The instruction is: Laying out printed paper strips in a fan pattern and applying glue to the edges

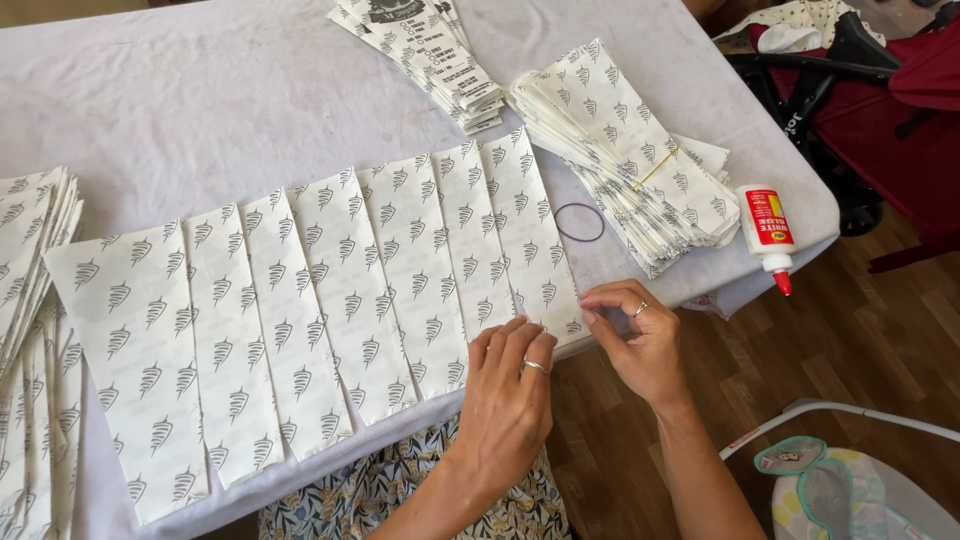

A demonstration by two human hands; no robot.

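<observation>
Surface: white-covered desk (pixel 200 100), wood floor to the right of it.
Bags: I see a fanned row of flat white paper bags (pixel 300 320) with a grey leaf print, overlapping like shingles, running from lower left up to the near edge at right.
Last bag: rightmost bag (pixel 530 235) lies on top of the row, its lower end at the desk edge.
Left hand: left hand (pixel 510 400) lies flat, palm down, fingers together, fingertips on the lower ends of the right-hand bags. Grip not closed on anything; it presses.
Right hand: right hand (pixel 640 340) is at the lower right corner of the rightmost bag, thumb and forefinger pinched together on the paper edge. Ring on a finger of each hand.
Stacks: one bundled stack of bags (pixel 620 150) upper right, another printed stack (pixel 430 55) at top, more piles (pixel 30 300) at far left.
Loose items: purple rubber band (pixel 579 222) lies just beside the rightmost bag; white glue bottle (pixel 768 232) with red tip lies near the desk's right edge.
Floor side: dark stroller frame (pixel 850 80) top right.
</observation>
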